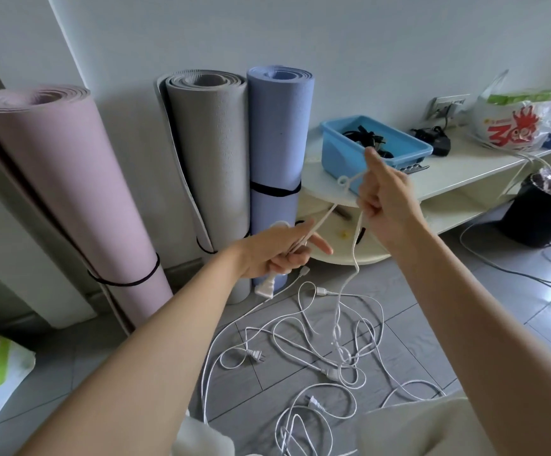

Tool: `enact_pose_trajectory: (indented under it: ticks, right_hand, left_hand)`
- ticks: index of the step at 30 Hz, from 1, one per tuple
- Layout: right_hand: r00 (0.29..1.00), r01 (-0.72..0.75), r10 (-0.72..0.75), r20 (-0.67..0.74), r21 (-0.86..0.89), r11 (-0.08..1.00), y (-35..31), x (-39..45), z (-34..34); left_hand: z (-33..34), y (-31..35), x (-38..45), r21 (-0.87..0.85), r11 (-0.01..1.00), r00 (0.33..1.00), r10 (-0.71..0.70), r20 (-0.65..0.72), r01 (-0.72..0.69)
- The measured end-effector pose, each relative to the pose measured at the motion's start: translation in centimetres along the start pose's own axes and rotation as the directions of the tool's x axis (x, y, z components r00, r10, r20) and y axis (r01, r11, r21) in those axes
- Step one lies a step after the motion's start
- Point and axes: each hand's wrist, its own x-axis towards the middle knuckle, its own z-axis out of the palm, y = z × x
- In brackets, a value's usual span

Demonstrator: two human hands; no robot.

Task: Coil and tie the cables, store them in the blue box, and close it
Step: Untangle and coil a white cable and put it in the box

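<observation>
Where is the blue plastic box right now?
In the head view, the blue plastic box sits upper right on the cream shelf, right of the blue rolled mat.

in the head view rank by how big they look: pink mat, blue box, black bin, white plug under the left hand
1. pink mat
2. blue box and black bin: look alike, bin partly cut off, so unranked
3. white plug, hanging below the left hand, smallest
</observation>
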Motion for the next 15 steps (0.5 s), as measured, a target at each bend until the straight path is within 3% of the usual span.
enact_pose_trajectory:
  ticks: [4,8,10,12,15]
  right_hand:
    - [0.96,0.027,0.038,-0.277,0.228,0.973,-1.1,0.6,-1.0]
    - [0.94,0.06,0.052,-0.337,0.315,0.947,-1.1,1.0,-1.4]
    - [0.959,-0.011,0.064,-0.276,0.192,0.981,-0.8,1.0,-1.2]
    - [0.975,-0.133,0.111,-0.193,-0.106,0.985,0.2,0.6,-1.0]
    - [0.972,-0.193,0.233,-0.027,-0.657,0.729,2.5,-0.6,-0.2]
  left_hand:
    - [-0.5,-0.1,-0.9,-0.02,0.996,0.983,-0.086,0.163,0.09]
    - [-0.3,0.9,-1.8,-0.096,0.986,0.951,-0.1,0.293,0.133]
    - [-0.1,2.0,-2.4,-0.166,0.981,0.938,-0.04,0.344,0.102]
    - [0.1,3.0,-2.6,-0.336,0.941,0.933,0.081,0.351,0.045]
    - [0.4,4.0,-2.3,-0.522,0.851,0.935,0.228,0.273,-0.055]
